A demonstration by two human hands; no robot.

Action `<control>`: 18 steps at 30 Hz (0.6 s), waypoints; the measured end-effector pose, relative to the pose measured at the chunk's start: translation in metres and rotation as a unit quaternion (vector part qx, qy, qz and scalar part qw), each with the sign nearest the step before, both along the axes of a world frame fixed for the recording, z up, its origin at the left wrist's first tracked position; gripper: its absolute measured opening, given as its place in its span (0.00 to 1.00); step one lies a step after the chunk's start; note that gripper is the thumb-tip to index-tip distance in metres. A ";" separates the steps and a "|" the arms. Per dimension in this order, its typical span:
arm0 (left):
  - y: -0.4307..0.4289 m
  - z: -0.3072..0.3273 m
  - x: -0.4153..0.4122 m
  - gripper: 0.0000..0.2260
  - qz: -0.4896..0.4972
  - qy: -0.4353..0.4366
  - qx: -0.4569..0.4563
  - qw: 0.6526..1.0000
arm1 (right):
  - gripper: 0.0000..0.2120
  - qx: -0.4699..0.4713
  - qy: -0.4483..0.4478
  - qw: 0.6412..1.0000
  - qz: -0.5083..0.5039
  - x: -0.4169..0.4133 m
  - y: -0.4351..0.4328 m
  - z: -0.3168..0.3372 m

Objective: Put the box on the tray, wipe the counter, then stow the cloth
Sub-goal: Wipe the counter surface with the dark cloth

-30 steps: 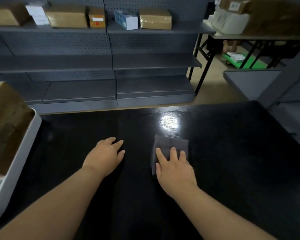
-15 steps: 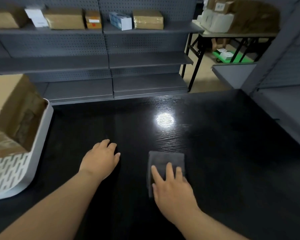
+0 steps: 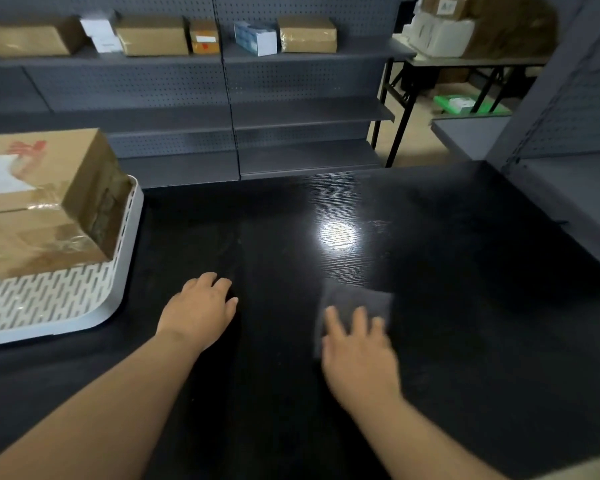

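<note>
A taped cardboard box sits in the white slotted tray at the counter's left edge. My right hand presses flat, fingers spread, on a folded grey cloth lying on the black wood-grain counter; the hand is motion-blurred. To the left of the cloth, my left hand rests palm down on the bare counter, holding nothing, fingers slightly curled.
Grey pegboard shelving stands behind the counter, with several cardboard boxes on its top shelf. Another grey shelf unit borders the counter's right side. A folding table with cartons stands at the back right.
My right hand has slid the cloth back toward me and then slightly rightward on the counter. The view has shifted, showing more of the tray and box. My left hand has stayed put.
</note>
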State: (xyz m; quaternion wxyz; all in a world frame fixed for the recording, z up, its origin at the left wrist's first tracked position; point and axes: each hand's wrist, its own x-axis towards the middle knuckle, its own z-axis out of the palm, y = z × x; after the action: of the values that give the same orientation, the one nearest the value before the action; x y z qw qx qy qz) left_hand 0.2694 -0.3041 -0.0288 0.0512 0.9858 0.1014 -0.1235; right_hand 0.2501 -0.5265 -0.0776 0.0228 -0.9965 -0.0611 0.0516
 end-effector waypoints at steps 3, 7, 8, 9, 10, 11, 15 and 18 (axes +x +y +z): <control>0.000 0.000 -0.011 0.22 -0.005 -0.005 -0.010 1.000 | 0.23 0.032 0.036 0.987 0.155 -0.042 0.011 0.013; 0.007 0.000 -0.029 0.22 -0.001 -0.002 -0.020 1.000 | 0.21 -0.003 -0.008 0.989 0.146 -0.007 -0.064 0.007; 0.009 -0.001 -0.033 0.22 0.000 -0.001 -0.021 1.000 | 0.21 -0.006 -0.013 0.997 0.070 0.005 -0.077 0.010; 0.012 -0.001 -0.037 0.22 0.001 0.001 -0.020 1.000 | 0.22 -0.007 0.000 1.000 -0.003 0.013 -0.083 0.013; 0.014 -0.002 -0.041 0.22 0.002 0.001 -0.019 1.000 | 0.23 -0.003 0.014 0.998 -0.068 0.016 -0.078 0.016; 0.016 -0.002 -0.044 0.22 0.004 0.002 -0.020 1.000 | 0.24 -0.019 0.014 0.994 -0.109 0.016 -0.066 0.013; 0.020 -0.004 -0.044 0.22 0.025 0.001 -0.032 0.999 | 0.24 -0.018 -0.002 1.000 -0.016 -0.026 0.025 0.004; 0.019 -0.007 -0.037 0.23 0.045 0.000 -0.048 0.998 | 0.29 0.011 0.045 0.982 0.185 -0.071 0.071 0.008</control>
State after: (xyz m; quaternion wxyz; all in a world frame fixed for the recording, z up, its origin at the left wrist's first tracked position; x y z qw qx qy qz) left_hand 0.2323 -0.2848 -0.0356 0.1040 0.9767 0.1396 -0.1255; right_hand 0.1791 -0.4551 -0.0693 0.0268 -0.9643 -0.2440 0.0995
